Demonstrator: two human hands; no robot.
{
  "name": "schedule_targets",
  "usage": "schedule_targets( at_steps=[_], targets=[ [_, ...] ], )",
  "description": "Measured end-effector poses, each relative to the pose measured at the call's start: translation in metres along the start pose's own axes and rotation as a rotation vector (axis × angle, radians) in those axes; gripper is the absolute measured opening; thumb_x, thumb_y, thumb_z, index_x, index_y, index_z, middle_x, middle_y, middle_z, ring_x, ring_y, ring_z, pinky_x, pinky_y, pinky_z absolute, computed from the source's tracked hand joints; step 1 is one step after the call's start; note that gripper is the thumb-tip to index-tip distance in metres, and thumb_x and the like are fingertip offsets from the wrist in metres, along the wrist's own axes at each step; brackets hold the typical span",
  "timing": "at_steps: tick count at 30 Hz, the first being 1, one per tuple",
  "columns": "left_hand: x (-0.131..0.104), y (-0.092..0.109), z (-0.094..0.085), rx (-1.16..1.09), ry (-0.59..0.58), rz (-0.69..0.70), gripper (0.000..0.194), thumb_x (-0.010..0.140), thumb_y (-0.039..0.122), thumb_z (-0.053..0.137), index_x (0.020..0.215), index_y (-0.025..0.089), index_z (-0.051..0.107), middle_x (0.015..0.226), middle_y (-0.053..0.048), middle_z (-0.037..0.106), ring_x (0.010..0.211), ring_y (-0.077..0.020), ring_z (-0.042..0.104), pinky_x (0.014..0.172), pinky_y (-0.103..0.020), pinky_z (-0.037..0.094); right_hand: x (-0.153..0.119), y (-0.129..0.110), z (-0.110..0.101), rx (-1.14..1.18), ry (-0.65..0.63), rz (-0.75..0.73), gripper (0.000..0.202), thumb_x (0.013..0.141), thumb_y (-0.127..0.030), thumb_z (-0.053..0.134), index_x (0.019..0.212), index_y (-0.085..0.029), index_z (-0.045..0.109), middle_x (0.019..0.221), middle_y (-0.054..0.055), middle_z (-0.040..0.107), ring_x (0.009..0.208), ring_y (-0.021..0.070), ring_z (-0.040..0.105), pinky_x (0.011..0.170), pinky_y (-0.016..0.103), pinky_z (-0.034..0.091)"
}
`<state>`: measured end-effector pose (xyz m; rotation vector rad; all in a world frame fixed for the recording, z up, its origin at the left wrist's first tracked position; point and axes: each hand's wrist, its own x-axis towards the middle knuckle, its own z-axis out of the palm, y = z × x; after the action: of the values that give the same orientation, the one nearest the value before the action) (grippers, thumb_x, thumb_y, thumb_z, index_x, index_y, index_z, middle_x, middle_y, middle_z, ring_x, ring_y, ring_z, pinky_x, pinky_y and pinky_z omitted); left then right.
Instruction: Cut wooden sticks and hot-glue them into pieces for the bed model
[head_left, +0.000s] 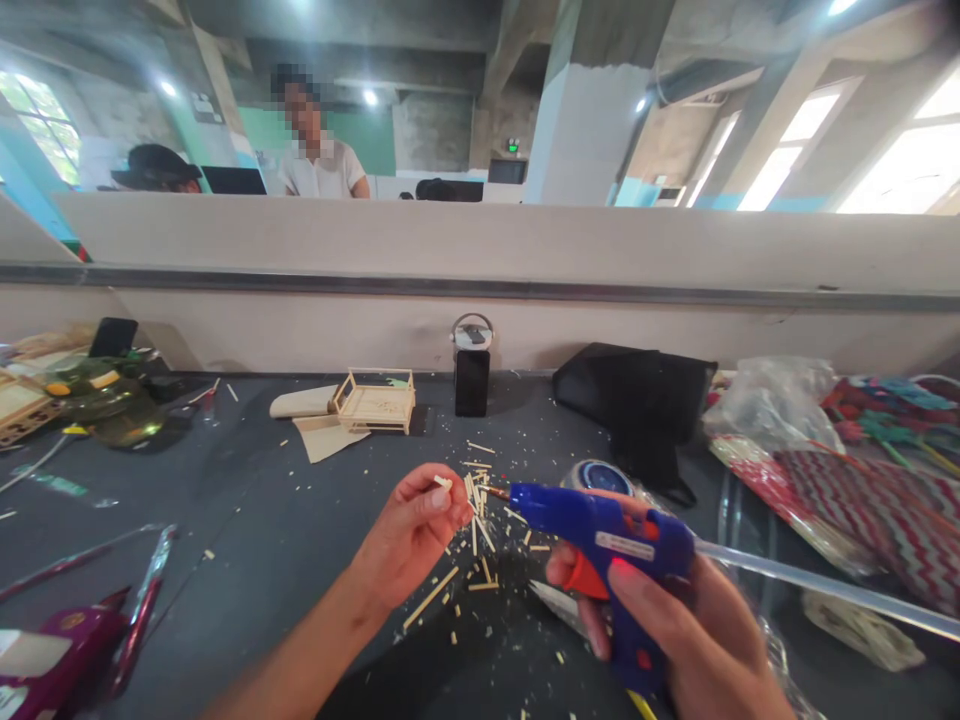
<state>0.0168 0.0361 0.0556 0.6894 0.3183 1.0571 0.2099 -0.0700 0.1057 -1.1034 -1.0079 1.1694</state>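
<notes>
Between the thumb and fingers of my left hand (416, 525) is a small pale wooden piece (443, 484). My right hand (675, 610) is wrapped round the handle of a blue glue gun (600, 525) with an orange trigger. The gun's nozzle points left, a short way from my left fingertips, and a long clear glue stick (825, 588) sticks out of its back. Short wooden sticks (482, 520) lie scattered on the dark table behind and below my left hand. Further back stands a small wooden frame (375, 402) with posts and rails.
A black device with a handle (472, 375) stands by the partition (450, 240). Black cloth (637, 395), a roll of tape (600, 478) and plastic bags (776, 400) lie to the right. At left are a glass container (112, 405) and a purple object (64, 650). A person (322, 165) stands beyond.
</notes>
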Motion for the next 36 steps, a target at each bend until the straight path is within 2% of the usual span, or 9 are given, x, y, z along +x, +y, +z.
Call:
schedule_targets(
  at_steps=[3, 7, 9, 14, 22, 36],
  targets=[
    [0.000, -0.001, -0.001, 0.006, 0.041, -0.003, 0.016, 0.065, 0.025, 0.082, 0.077, 0.022, 0.071, 0.073, 0.003, 0.063, 0.068, -0.0083, 0.054, 0.070, -0.024, 0.042, 0.001, -0.001, 0.012, -0.046, -0.043, -0.020, 0.037, 0.087, -0.044, 0.061, 0.115, -0.021, 0.055, 0.082, 0.007, 0.071, 0.047, 0.0123, 0.057, 0.044, 0.026, 0.044],
    [-0.001, -0.001, 0.000, -0.026, 0.040, 0.017, 0.016, 0.063, 0.023, 0.084, 0.075, 0.022, 0.072, 0.083, 0.004, 0.063, 0.065, -0.0064, 0.054, 0.069, -0.023, 0.042, 0.003, -0.001, 0.019, -0.085, -0.015, -0.031, 0.040, 0.087, -0.046, 0.060, 0.116, -0.020, 0.054, 0.081, 0.006, 0.069, 0.047, 0.0107, 0.053, 0.044, 0.025, 0.042],
    [-0.002, -0.001, 0.000, -0.030, 0.032, 0.013, 0.017, 0.063, 0.023, 0.084, 0.075, 0.022, 0.073, 0.081, 0.004, 0.063, 0.065, -0.0062, 0.054, 0.069, -0.022, 0.042, 0.003, 0.000, 0.021, -0.106, -0.025, -0.037, 0.040, 0.087, -0.047, 0.059, 0.116, -0.021, 0.054, 0.079, 0.005, 0.068, 0.048, 0.0112, 0.052, 0.045, 0.025, 0.042],
    [-0.003, -0.002, 0.000, -0.013, 0.018, 0.013, 0.017, 0.063, 0.026, 0.085, 0.075, 0.023, 0.074, 0.070, 0.003, 0.061, 0.068, -0.0087, 0.055, 0.070, -0.022, 0.042, 0.003, 0.004, 0.021, -0.128, -0.031, -0.049, 0.040, 0.088, -0.049, 0.058, 0.116, -0.021, 0.054, 0.075, 0.003, 0.067, 0.048, 0.0109, 0.050, 0.045, 0.024, 0.041],
    [-0.002, -0.002, 0.001, -0.005, 0.036, 0.010, 0.018, 0.062, 0.028, 0.086, 0.074, 0.024, 0.073, 0.069, 0.003, 0.062, 0.067, -0.0095, 0.055, 0.069, -0.023, 0.042, 0.005, 0.004, 0.022, -0.134, -0.061, -0.036, 0.040, 0.089, -0.048, 0.056, 0.118, -0.020, 0.051, 0.072, 0.003, 0.065, 0.048, 0.0106, 0.047, 0.046, 0.025, 0.038],
    [-0.002, -0.001, 0.004, -0.015, 0.043, 0.007, 0.018, 0.061, 0.026, 0.086, 0.072, 0.023, 0.073, 0.070, 0.003, 0.063, 0.065, -0.0082, 0.056, 0.067, -0.022, 0.043, 0.008, 0.010, 0.018, -0.140, -0.099, -0.051, 0.037, 0.090, -0.046, 0.056, 0.117, -0.021, 0.052, 0.073, 0.002, 0.064, 0.047, 0.0091, 0.047, 0.045, 0.023, 0.040]
  ],
)
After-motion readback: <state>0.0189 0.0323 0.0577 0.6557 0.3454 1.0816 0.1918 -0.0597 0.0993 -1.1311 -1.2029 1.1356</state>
